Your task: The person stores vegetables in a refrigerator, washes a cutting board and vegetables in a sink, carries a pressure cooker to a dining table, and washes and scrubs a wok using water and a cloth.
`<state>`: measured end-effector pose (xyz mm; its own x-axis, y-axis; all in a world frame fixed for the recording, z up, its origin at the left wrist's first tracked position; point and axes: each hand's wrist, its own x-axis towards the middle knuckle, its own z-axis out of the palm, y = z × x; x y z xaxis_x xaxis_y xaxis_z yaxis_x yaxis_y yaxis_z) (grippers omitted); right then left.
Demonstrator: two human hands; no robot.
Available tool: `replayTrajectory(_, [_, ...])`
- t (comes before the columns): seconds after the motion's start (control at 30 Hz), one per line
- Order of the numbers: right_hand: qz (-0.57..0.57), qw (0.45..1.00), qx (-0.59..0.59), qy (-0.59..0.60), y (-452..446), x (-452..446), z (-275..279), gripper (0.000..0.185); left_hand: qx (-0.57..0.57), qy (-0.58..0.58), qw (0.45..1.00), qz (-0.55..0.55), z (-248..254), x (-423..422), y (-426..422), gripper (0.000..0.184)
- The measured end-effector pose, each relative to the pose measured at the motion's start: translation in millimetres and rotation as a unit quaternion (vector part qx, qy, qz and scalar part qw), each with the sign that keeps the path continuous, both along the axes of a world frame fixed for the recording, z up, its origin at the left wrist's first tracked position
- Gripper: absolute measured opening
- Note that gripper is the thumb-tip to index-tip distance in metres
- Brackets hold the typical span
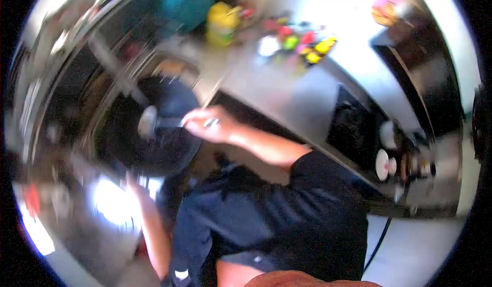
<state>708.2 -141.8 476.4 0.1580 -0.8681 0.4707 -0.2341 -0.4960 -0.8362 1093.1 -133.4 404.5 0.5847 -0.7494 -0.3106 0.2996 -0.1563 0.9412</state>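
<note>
In the head view my right hand [211,124] is closed around the handle of a long-handled utensil, which looks like a ladle. Its pale, rounded head [147,122] is over the inside of a large dark wok [171,146]; blur hides whether the two touch. A silvery spot shows on that hand, perhaps a ring. My left hand [134,188] is at the wok's near-left rim beside a glaring bright patch. Its fingers are smeared, so I cannot make out whether they grip anything.
A long grey bar [115,67] reaches toward the wok. A yellow container [222,23] and several colourful bottles [307,45] stand on the metal counter [256,77]. A black panel [353,125] is set to the right, with white dishes [383,164] beyond.
</note>
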Motion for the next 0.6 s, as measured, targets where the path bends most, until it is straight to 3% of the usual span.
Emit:
replayTrajectory(0.07, [-0.025,0.999,-0.035,0.009,0.5,5.0,9.7,0.021,-0.001,-0.093,0.996,-0.011,1.5,-1.7,-7.3,0.046])
replayTrajectory(0.1, [-0.008,0.998,0.022,0.058,4.8,3.6,18.3,0.022,0.046,-0.115,0.992,0.002,22.2,0.4,3.0,0.035])
replayTrajectory(0.13, [-0.035,0.990,-0.056,0.125,2.1,-5.9,23.3,0.024,0.078,-0.126,0.989,-0.008,34.6,-9.8,-4.9,0.025])
replayTrajectory(0.17, [-0.029,0.984,-0.105,0.138,10.7,-8.7,37.1,0.025,0.073,-0.089,0.993,0.002,33.2,-10.5,-1.3,0.026])
replayTrajectory(0.3, [0.013,0.973,-0.068,0.222,23.1,-10.2,43.1,0.029,0.118,-0.049,0.992,0.015,28.5,4.3,4.5,0.034])
replayTrajectory(0.33, [0.017,0.973,-0.068,0.222,20.0,-5.7,42.3,0.029,0.104,-0.035,0.994,-0.005,28.3,9.4,5.7,0.020])
replayTrajectory(0.4, [0.037,0.979,-0.086,0.181,9.2,3.0,34.7,0.027,0.100,-0.033,0.994,0.017,27.5,10.0,9.3,0.028])
replayTrajectory(0.43, [0.028,0.993,-0.058,0.103,3.1,5.5,23.5,0.024,0.095,-0.031,0.994,0.036,27.9,9.3,11.8,0.037])
replayTrajectory(0.53, [-0.021,0.977,0.192,-0.086,-1.6,-9.2,16.5,0.020,0.110,-0.015,0.993,0.027,27.9,9.5,14.7,0.035])
replayTrajectory(0.6, [-0.045,0.980,0.187,-0.055,5.0,-20.8,19.5,0.021,0.097,-0.033,0.994,0.027,31.4,6.1,16.4,0.034])
